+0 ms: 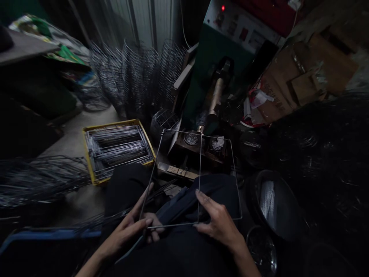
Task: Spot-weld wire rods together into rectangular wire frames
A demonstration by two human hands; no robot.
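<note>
Over my lap is a thin rectangular wire frame [200, 165] with one wire running across its middle. My left hand [135, 223] is closed on its near left corner, with the thumb along the near wire. My right hand [217, 219] is closed about the foot of the middle wire, where it meets the near wire; the index finger lies along the middle wire. At the far side, the top of the middle wire appears at the metal tip [201, 129] of a welding machine [216, 96]. Whether they touch I cannot tell.
A yellow crate [139, 121] full of wire pieces stands at left. Stacks of round wire racks [138, 73] line the back wall. Cardboard boxes [288, 84] lean at back right. A dark round tub [276, 204] and a metal bowl [261, 248] sit right of my leg.
</note>
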